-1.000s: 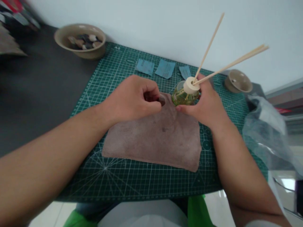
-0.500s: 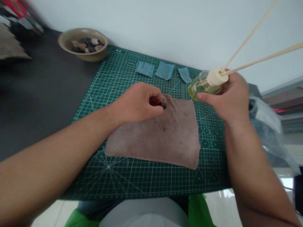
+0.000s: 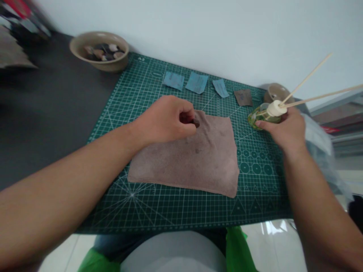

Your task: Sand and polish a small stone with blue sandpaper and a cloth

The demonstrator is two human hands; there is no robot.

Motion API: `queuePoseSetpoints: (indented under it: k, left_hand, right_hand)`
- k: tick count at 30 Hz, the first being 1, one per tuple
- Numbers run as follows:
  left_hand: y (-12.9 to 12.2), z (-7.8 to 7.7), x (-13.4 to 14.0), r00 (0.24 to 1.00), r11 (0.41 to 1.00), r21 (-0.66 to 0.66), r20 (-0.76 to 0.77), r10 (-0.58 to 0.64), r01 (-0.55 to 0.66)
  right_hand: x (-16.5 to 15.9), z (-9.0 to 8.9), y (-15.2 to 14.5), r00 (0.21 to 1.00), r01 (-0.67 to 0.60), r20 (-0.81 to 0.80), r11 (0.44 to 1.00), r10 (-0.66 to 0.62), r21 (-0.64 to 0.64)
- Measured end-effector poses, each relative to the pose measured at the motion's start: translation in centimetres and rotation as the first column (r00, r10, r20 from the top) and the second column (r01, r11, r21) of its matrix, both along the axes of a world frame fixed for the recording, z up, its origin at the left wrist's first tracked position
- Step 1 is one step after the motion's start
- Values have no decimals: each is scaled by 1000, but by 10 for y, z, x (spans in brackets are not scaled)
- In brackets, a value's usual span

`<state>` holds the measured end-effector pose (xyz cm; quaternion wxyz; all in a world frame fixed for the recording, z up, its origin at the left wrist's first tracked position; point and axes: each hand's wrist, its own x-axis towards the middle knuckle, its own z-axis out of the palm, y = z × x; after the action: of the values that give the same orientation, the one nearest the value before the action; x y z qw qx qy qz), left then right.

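My right hand (image 3: 293, 130) is closed around a reed diffuser (image 3: 277, 108), a glass bottle with yellow-green contents, a cream cap and long thin reeds. The bottle is at the right side of the green cutting mat (image 3: 170, 213), in front of a small brown bowl (image 3: 276, 92). My left hand (image 3: 170, 121) is pinched above the brown cloth (image 3: 184, 166). A small dark brown piece (image 3: 196, 122) shows at its fingertips, mostly hidden; its kind cannot be made out. The cloth lies flat, wrinkled near these fingers, with a few dark spots.
Along the mat's back edge lie three blue sandpaper-like pieces (image 3: 197, 82) and a brown square (image 3: 243, 97). A beige bowl of stones (image 3: 99, 62) stands at the back left, on the dark tabletop (image 3: 56, 113). Clear plastic (image 3: 320, 147) hangs at the right, beyond my right arm.
My right hand has moved the reed diffuser to the right and down toward the mat, uncovering the brown square and small bowl. My left hand stays in its pinch over the cloth.
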<state>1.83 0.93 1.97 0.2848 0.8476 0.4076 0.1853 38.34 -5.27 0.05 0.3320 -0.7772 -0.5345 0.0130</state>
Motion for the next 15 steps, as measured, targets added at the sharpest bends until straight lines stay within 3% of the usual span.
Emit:
queuePoseSetpoints:
  k: [4,6,8,11,15]
  left_hand:
    - [-1,1,0,1000,1000,-7,-14,-5,5]
    - [-2,1,0,1000,1000,17,11,-3,3]
    - [-2,0,-1,999,999,45,50,-5,3]
    - [-2,0,0,995,997,76,101,-23,15]
    - [-3,-2,1,993,996,80,108,-46,37]
  right_hand:
    - [-2,-6,-3,998,1,-68,999,2,37]
    - [-7,-4,-16,990,-30,-136,998,38,61]
    - [-16,2,-38,990,27,-139,997,-17,69]
    - [-37,14,-72,991,131,25,989,-129,-72]
    - [-70,21,-80,987,-92,92,936,130,-339]
